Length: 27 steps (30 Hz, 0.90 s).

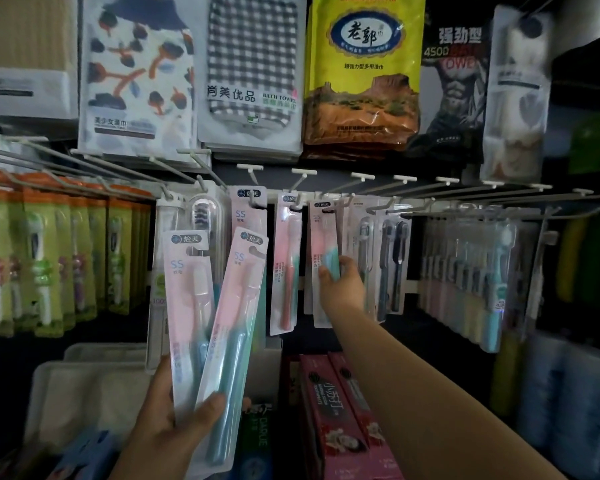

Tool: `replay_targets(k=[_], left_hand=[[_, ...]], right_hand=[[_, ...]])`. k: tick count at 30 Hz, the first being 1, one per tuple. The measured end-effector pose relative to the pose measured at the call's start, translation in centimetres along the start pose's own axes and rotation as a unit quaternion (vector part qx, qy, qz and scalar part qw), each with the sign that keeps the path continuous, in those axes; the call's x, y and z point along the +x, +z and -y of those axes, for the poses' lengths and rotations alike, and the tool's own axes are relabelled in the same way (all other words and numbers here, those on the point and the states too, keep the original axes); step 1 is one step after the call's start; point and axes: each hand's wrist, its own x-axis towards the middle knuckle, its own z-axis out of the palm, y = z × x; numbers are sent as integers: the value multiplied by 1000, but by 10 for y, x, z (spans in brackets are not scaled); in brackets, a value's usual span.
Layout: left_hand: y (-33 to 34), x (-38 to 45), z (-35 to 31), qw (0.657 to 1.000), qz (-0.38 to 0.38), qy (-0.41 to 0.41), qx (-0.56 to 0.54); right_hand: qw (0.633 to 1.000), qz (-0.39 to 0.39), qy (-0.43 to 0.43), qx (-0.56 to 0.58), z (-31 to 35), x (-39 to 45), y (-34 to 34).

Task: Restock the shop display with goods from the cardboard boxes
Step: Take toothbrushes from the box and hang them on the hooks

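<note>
the left hand [167,415] holds two packed toothbrushes [219,327], pink and teal, fanned upright in front of the display, thumb curled across the lower part of the front pack. the right hand [340,284] reaches forward to a hanging toothbrush pack [321,237], fingers pinching its teal middle; the pack's top sits at a hook [329,209]. another pink pack [286,265] hangs on the hook just to the left. green toothbrush packs [59,258] fill the left hooks, towel packs [253,71] hang above, and red toothpaste boxes [336,417] lie below.
</note>
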Motion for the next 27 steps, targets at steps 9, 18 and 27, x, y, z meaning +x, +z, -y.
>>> replay_targets(k=[9, 18, 27], left_hand=[[-1, -5, -7, 999, 21, 25, 32], [14, -5, 0, 998, 29, 11, -53], [54, -2, 7, 998, 14, 5, -58]], right_hand=[[994, 36, 41, -97, -16, 3, 12], [991, 129, -42, -15, -5, -75, -17], [964, 250, -81, 35, -3, -130, -45]])
